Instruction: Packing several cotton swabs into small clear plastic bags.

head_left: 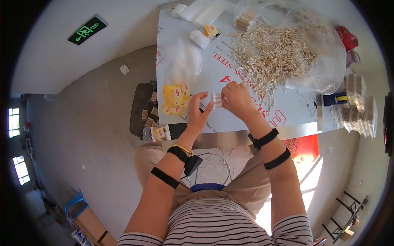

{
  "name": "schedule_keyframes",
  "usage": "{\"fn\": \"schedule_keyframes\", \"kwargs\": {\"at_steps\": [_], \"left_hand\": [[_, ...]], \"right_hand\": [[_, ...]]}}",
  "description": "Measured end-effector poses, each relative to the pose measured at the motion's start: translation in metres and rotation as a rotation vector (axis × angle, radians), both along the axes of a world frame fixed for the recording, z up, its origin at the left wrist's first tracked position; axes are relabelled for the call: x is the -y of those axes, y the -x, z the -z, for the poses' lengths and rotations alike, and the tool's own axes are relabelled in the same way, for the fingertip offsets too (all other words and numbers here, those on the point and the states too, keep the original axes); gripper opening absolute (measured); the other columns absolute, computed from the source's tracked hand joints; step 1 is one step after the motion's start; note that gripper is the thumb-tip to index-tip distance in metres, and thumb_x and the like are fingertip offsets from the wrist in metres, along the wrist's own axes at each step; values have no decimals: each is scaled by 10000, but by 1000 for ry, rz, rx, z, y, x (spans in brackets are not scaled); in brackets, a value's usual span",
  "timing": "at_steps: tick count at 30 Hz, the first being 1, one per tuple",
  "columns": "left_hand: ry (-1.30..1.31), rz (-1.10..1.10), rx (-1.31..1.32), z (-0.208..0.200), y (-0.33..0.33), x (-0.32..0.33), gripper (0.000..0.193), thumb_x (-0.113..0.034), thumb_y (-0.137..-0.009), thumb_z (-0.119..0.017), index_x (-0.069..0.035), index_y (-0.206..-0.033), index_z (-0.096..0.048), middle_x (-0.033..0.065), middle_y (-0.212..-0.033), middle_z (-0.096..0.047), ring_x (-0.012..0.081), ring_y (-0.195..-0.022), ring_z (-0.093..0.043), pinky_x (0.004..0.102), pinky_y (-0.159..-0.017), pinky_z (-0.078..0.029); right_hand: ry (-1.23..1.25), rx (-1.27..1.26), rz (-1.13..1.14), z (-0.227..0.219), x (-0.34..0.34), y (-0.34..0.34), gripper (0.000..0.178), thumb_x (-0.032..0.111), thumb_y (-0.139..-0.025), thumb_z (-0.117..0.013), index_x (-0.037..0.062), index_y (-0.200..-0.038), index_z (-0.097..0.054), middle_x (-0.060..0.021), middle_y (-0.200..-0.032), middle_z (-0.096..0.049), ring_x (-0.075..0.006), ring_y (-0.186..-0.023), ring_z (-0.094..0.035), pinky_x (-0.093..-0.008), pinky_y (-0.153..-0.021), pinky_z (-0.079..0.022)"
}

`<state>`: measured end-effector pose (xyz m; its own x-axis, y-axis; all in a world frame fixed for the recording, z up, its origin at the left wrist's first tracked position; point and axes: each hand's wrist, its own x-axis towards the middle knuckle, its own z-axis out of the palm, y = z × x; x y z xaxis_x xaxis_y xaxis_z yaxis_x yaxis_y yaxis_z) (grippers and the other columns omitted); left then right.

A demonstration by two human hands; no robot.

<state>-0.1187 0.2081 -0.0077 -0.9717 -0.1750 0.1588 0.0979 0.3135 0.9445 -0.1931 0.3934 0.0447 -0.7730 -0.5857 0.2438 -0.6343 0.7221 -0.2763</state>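
A small flat row of cotton swabs (217,101) lies between my hands near the table's front edge. My right hand (237,98) has its fingers bent together at the row's right side, pinching swabs there. On the other side is my left hand (198,111), thumb and forefinger apart, the thumb tip close to the row's left edge; whether it touches cannot be made out. Beyond my right hand spreads a large heap of loose cotton swabs (275,55). Yellow printed labels (175,98) lie piled left of my left hand, with clear plastic bags (180,61) behind them.
A packed bundle of swabs (160,133) sits at the table's left front corner, above a dark bin (141,110) holding small brown bundles. Stacked swab packs (358,108) stand at the right. A clear plastic sack (324,76) borders the heap. White rolls (200,39) lie at the back.
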Motion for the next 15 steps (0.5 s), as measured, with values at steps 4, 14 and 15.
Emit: {"fn": "schedule_keyframes", "kwargs": {"at_steps": [4, 14, 15], "left_hand": [[289, 209, 77, -44, -20, 5, 159, -170, -896, -778, -36, -970, -735, 80, -946, -714, 234, -964, -658, 394, -912, -460], [5, 311, 303, -85, -107, -12, 94, -69, -875, -795, 4, -882, -737, 51, -782, -717, 97, -694, -628, 259, -654, -490], [9, 320, 301, -85, -112, -15, 94, -69, -875, -795, 4, -882, -737, 51, -782, -717, 97, -694, -628, 259, -654, -490]], "right_hand": [[55, 72, -1, -26, -9, -59, 90, 131, -823, -720, 72, -802, -656, -82, -844, -643, -279, -882, -660, -424, -790, -507], [683, 766, 308, -30, -42, -182, 99, 99, -935, -713, 5, -960, -692, -117, -832, -654, -242, -684, -628, -348, -639, -493], [683, 767, 325, -33, -44, -188, 87, 83, -930, -717, 7, -959, -690, -109, -838, -646, -226, -697, -632, -340, -647, -497]]}}
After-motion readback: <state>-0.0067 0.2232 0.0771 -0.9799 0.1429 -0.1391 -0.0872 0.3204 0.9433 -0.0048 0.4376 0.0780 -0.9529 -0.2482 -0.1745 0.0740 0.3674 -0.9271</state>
